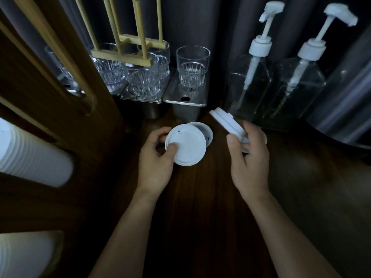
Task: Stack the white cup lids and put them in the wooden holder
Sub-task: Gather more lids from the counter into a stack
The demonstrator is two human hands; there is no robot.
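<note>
On the left hand (155,157) the grip is a pinch on one white lid (185,145), thumb on top; the right hand (248,157) grips a short tilted stack of lids (226,122). A loose lid (205,130) lies on the tabletop (200,197) just behind. Rims should line up squarely before nesting; the wooden holder (128,51) stands farther back.

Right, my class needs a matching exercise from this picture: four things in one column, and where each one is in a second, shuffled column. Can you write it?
Things:
1 single lid
2 lid stack
3 lone glass
4 pump bottles

Places:
A on a steel tray
B pinched in the left hand
C at the back right
D tilted in the right hand

Pairs: 1-B, 2-D, 3-A, 4-C
</note>
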